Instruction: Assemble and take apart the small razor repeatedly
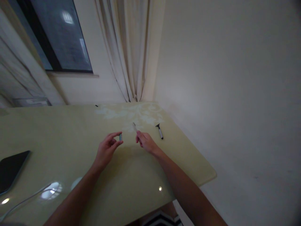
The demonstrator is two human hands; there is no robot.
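Small green piece [120,137] held over the desk [131,175], end to end between thumb and finger of the left hand [106,148]. Risk: narrow two-point pinch; uneven pressure could pop it loose. Right hand [146,142] grips a slender pale tool [134,126], tip angled away, forearm reaching in diagonally. Razor [160,131] lies near it.

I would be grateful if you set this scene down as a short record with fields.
left hand: the left hand pinches a small green item upright
right hand: the right hand grips a slim pale tool, type unclear
right of right hand: razor, lying on the table
far left: dark flat object, thin cable
behind: window, curtains
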